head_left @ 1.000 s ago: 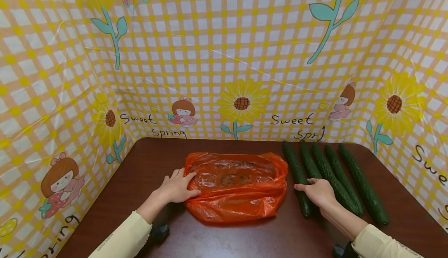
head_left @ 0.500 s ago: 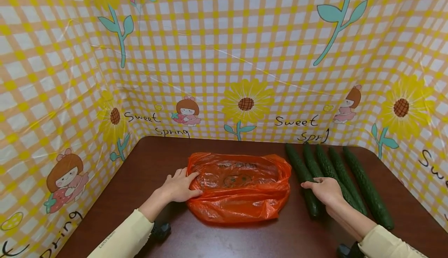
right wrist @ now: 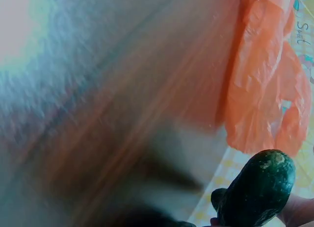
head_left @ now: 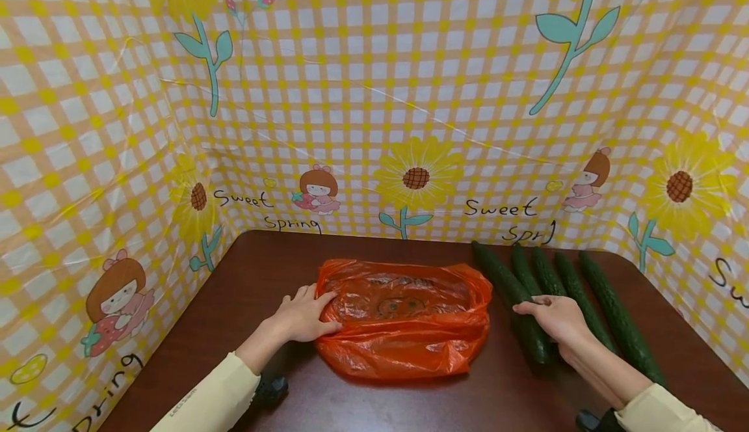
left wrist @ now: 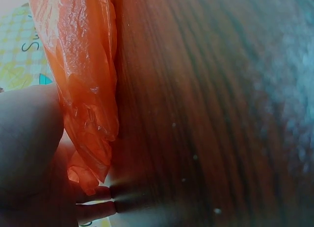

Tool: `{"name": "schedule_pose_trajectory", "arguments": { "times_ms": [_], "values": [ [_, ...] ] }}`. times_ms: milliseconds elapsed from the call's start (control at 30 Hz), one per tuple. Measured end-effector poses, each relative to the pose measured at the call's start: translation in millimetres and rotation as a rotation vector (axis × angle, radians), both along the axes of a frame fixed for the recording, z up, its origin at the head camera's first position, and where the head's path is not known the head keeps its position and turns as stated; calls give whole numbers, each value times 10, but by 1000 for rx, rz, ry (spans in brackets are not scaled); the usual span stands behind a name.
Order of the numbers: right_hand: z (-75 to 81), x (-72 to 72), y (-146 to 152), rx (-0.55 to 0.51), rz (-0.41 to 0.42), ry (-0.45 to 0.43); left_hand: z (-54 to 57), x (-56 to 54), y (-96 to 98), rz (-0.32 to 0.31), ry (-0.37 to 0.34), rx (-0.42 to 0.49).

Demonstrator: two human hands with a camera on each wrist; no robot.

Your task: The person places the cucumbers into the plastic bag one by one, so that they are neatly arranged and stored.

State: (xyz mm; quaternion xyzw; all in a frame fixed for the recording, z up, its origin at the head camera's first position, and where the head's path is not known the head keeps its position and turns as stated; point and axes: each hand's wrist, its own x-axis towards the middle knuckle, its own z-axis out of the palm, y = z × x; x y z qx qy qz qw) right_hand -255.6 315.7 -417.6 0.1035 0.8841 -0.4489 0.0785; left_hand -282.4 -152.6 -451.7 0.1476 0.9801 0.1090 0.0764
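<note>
An orange plastic bag (head_left: 404, 347) lies on the brown table, its opening facing up and dark printing showing on it. At its left end rests my left hand (head_left: 304, 313), thumb and forefinger spread and touching the bag; the left wrist view has other fingertips down on the table beside the orange plastic (left wrist: 91, 109). My right hand (head_left: 556, 318) grips the leftmost cucumber (head_left: 500, 272) around its nearer half, thumb on top. In the right wrist view the rounded end of that cucumber (right wrist: 262, 188) shows close up, with the bag beyond.
Several more cucumbers (head_left: 620, 315) lie side by side right of and partly behind the right hand. A checked sheet with sunflowers (head_left: 351, 107) walls the table (head_left: 269, 256) at the back and both sides.
The right hand has closed its grip on the leftmost cucumber, which has shifted and turned slightly, its near end moving right. The left hand stays at the bag. The head view has shifted slightly.
</note>
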Motion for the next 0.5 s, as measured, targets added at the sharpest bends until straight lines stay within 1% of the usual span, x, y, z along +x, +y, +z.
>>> {"name": "schedule_pose_trajectory", "arguments": {
  "times_ms": [133,267,367,500],
  "values": [
    [59,-7,46,13,24,12,-22,-2,0,4,-15,1],
    [128,-17,72,27,59,8,-39,-4,1,-1,-14,9],
    [175,-33,75,45,94,9,-27,-2,2,-7,1,12],
    [232,-58,78,75,146,32,2,3,2,-4,-2,5]
  ]
}}
